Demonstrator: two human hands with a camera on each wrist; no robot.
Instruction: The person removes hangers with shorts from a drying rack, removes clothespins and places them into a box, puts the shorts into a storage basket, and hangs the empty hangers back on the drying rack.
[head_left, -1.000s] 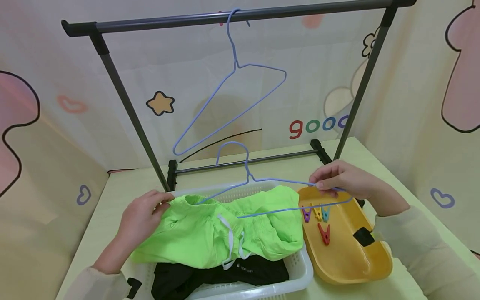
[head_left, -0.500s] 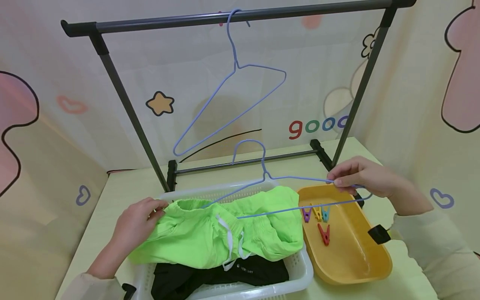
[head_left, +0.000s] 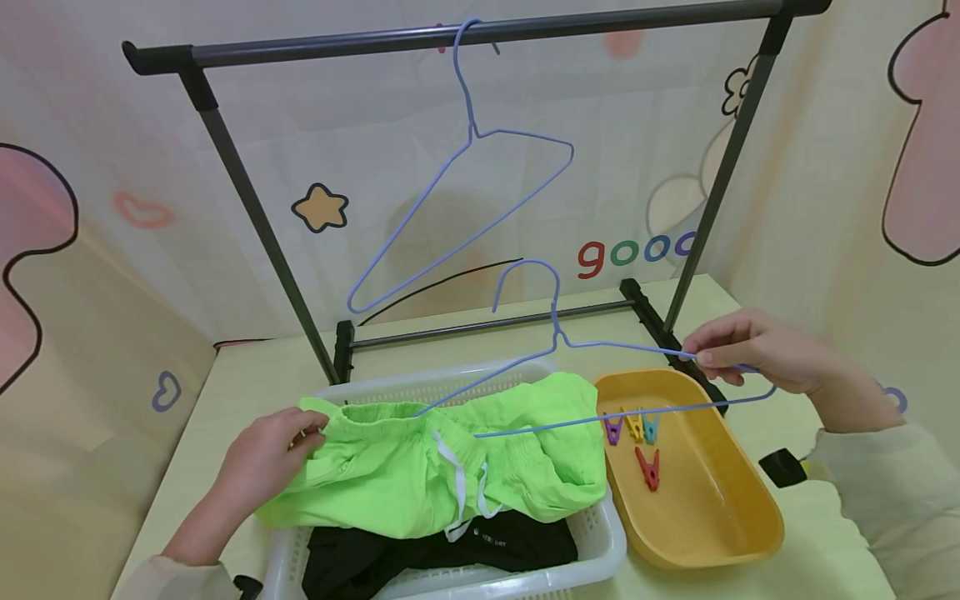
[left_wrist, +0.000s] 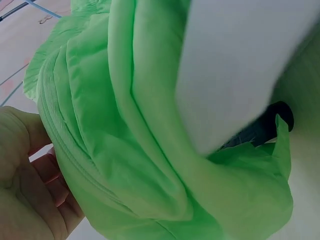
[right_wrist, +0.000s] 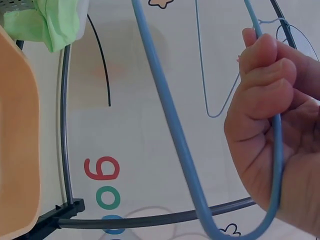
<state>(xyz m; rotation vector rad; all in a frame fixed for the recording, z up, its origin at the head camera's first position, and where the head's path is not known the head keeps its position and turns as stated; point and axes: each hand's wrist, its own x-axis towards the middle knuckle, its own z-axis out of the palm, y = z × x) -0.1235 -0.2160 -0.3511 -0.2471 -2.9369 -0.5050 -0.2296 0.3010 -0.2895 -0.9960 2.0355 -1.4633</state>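
Note:
My right hand (head_left: 772,358) pinches the upper right arm of a blue wire hanger (head_left: 557,333). The hanger's left end disappears inside the waistband of bright green shorts (head_left: 375,483), while its hook points up. My left hand (head_left: 262,458) grips the left edge of that waistband; the left wrist view shows its fingers partly behind the green fabric (left_wrist: 125,150). White drawstrings (head_left: 459,483) hang from the shorts' front. Under the shorts lies a black garment (head_left: 435,558) in a white basket (head_left: 600,550). In the right wrist view, curled fingers hold the hanger (right_wrist: 175,130).
A black garment rack (head_left: 337,42) stands behind, with another blue hanger (head_left: 423,200) on its bar. Right of the basket sits a yellow tray (head_left: 705,517) holding several clothespins, among them a red clothespin (head_left: 649,469). All stand on a pale table (head_left: 210,417).
The right hand has drawn the hanger rightward and its hook slightly up, so more of it shows outside the shorts. My left hand has shifted slightly left and down with the waistband edge.

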